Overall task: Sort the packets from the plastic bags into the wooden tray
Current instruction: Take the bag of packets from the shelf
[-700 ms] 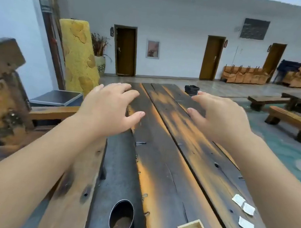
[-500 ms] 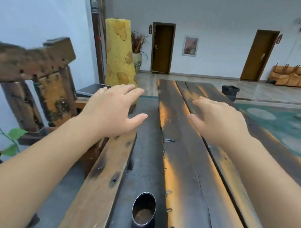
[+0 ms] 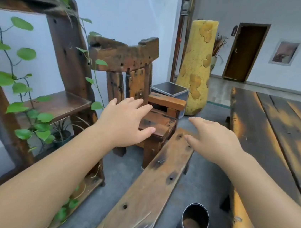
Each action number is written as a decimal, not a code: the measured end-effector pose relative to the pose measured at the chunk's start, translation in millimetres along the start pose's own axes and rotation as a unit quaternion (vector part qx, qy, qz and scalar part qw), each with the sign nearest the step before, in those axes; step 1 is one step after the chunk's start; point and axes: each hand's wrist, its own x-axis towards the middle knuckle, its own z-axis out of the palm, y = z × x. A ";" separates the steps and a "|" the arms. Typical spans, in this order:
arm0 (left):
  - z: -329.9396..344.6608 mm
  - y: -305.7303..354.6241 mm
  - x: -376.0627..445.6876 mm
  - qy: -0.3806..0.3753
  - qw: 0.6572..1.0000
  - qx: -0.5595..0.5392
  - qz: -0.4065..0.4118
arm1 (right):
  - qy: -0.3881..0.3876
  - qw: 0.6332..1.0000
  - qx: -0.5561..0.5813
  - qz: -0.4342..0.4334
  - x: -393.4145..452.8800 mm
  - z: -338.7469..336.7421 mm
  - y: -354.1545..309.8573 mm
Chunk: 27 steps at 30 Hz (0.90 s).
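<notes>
My left hand point(image 3: 126, 120) is stretched forward with straight, spread fingers and holds nothing; it hovers in front of a rough wooden chair point(image 3: 139, 86). My right hand point(image 3: 215, 139) is also extended, palm down, fingers relaxed and empty, above the end of a wooden bench plank point(image 3: 149, 190). No packets, plastic bags or wooden tray are in view.
A dark wooden table point(image 3: 274, 130) fills the right side. A dark metal cylinder point(image 3: 193, 224) stands on the grey floor between bench and table. A wooden shelf with a climbing plant point(image 3: 19, 85) is at the left. A tall yellow vase point(image 3: 197, 66) and a black box point(image 3: 170, 90) stand behind the chair.
The view has swung to the left: the table moved to the right edge, the tray and white packets dropped out of sight, and the chair and plant shelf came in. Both hands stay open and outstretched.
</notes>
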 end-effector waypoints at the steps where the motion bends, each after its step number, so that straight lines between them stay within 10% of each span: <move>1: 2.6 -19.8 -8.1 -0.004 1.000 0.005 -0.014 | 0.001 1.000 0.004 -0.019 11.0 4.8 -20.2; 12: 21.2 -212.2 -138.3 -0.052 0.977 0.025 -0.204 | -0.010 0.973 0.052 -0.226 91.1 43.3 -253.5; 27: -3.5 -285.2 -251.8 -0.060 0.896 0.072 -0.435 | -0.013 0.867 0.126 -0.481 119.1 53.3 -448.9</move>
